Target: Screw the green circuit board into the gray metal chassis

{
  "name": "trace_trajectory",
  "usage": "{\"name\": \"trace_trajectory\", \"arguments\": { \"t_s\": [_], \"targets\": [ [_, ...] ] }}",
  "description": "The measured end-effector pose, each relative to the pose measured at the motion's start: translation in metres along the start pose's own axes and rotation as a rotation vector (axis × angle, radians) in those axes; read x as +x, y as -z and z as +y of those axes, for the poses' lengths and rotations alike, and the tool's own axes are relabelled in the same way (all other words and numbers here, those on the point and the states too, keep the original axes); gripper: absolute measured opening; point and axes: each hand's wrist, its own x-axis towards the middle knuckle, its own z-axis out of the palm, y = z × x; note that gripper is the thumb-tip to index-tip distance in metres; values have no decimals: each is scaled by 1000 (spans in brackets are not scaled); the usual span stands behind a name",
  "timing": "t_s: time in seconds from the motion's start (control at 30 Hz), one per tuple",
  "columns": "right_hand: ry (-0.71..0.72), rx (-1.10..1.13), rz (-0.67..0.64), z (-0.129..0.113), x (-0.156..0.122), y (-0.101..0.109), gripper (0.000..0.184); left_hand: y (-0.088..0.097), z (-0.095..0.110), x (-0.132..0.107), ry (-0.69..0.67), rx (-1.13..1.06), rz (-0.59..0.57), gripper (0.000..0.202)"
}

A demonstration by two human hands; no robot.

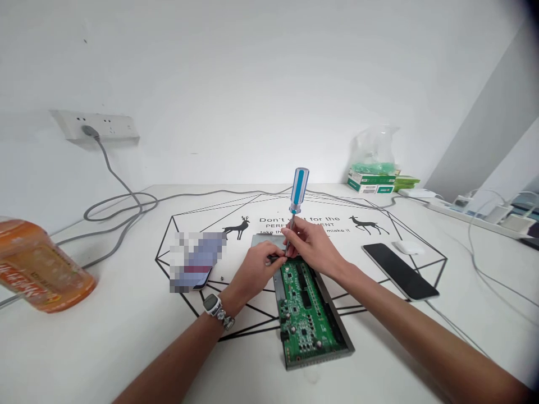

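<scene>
My right hand is closed round the metal shaft of a screwdriver, whose clear and blue handle points up. The screwdriver stands nearly upright, its tip hidden by my fingers. Close beside it, my left hand has thumb and fingers pinched near the tip; what they hold, if anything, is too small to make out. Both hands are over the far end of a green circuit board, which sits in a shallow dark metal case. A flat grey panel lies partly hidden behind my left hand.
Left of the board are a blurred-out phone, a tiny screw-like piece and an orange bottle. To the right lie a black phone and a white case. Cables, a power strip and small boxes are farther back.
</scene>
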Motion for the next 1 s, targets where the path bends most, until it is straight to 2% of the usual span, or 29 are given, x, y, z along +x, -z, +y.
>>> {"name": "trace_trajectory", "arguments": {
  "t_s": [0.4,0.57,0.67,0.8,0.93,1.0],
  "targets": [
    [16,-44,-21,0,3,-5,27,1,-9,0,-33,67,26,12],
    [-7,-136,-8,2,6,-3,34,0,-4,2,11,30,78,9],
    [-20,-186,35,3,8,-3,37,-4,-1,4,43,-59,124,15],
    [-7,-250,90,3,9,-5,38,-8,3,7,67,-93,176,10],
    [-17,-290,100,-3,11,-7,38,-7,8,7,116,-111,164,13],
    [-40,-240,47,-6,13,-5,34,-5,10,6,130,-139,153,16]
  ]
}}
